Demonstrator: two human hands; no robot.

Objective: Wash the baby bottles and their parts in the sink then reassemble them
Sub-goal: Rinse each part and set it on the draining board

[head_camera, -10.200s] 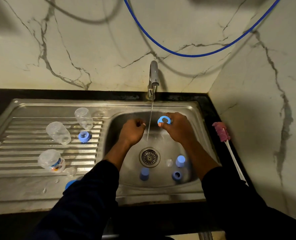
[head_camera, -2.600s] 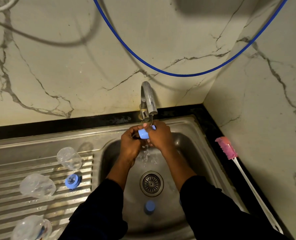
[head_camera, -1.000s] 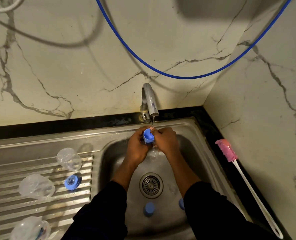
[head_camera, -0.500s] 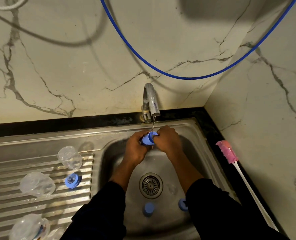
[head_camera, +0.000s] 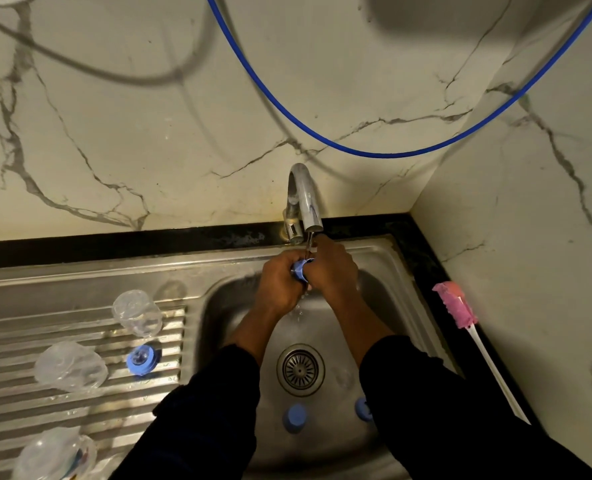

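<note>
Under the tap (head_camera: pixel 303 202), my left hand (head_camera: pixel 279 284) and my right hand (head_camera: pixel 332 271) together grip a small blue bottle cap (head_camera: pixel 300 270). A thin stream of water falls onto it and drips into the sink bowl (head_camera: pixel 405 306). Two more blue caps (head_camera: pixel 294 417) (head_camera: pixel 361 408) lie at the bowl's near side. On the ribbed drainboard (head_camera: pixel 45 403) lie three clear bottles (head_camera: pixel 136 312) (head_camera: pixel 70 366) (head_camera: pixel 53 455) and a blue collar with a clear teat (head_camera: pixel 143 359).
A pink-headed bottle brush with a white handle (head_camera: pixel 455 304) lies on the black counter to the right of the sink. A blue hose (head_camera: pixel 374 154) hangs across the marble wall. The drain strainer (head_camera: pixel 300 368) sits mid-bowl. A marble side wall closes the right.
Both hands have kept the blue cap under the running water and turned it between the fingers. The view has shifted slightly upward.
</note>
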